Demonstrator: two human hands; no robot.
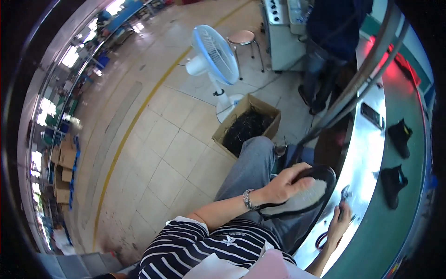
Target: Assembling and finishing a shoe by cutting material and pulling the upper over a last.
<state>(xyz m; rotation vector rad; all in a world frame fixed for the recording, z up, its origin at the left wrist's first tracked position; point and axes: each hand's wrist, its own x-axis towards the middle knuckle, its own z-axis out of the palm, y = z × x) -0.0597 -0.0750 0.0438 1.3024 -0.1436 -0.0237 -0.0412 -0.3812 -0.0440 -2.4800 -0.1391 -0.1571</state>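
Nearest, the person is sitting in a dark shirt with white stripes (174,244) and grey-blue trousers (251,160). The left hand (288,186), with a metal bracelet (248,199) at the wrist, is gripping a black-rimmed shoe (304,200) above the lap, beside the table's near edge; its thumb is lying across the shoe's pale, flat face while its other fingers are curling round the far side. To the right, the right hand (337,226) is closing its fingers around the dark handle of a small hand tool (344,195) over the shiny metal tabletop (367,160); I cannot tell the tool's exact kind. A dark ring with a reddish edge (320,240) is lying just left of that hand.

Farther right, two black boots (394,187) are resting on a green surface (411,218), one beyond the other, and a dark phone (372,116) is lying on the far part of the metal tabletop.

Past the knee, an open cardboard box (276,126) is holding a heap of black scraps (246,128). Beyond it, a blue-and-white fan (216,53) is standing near a round stool (242,37). At the far right, a co-worker (332,42) is standing beside a pale machine cabinet (288,51).
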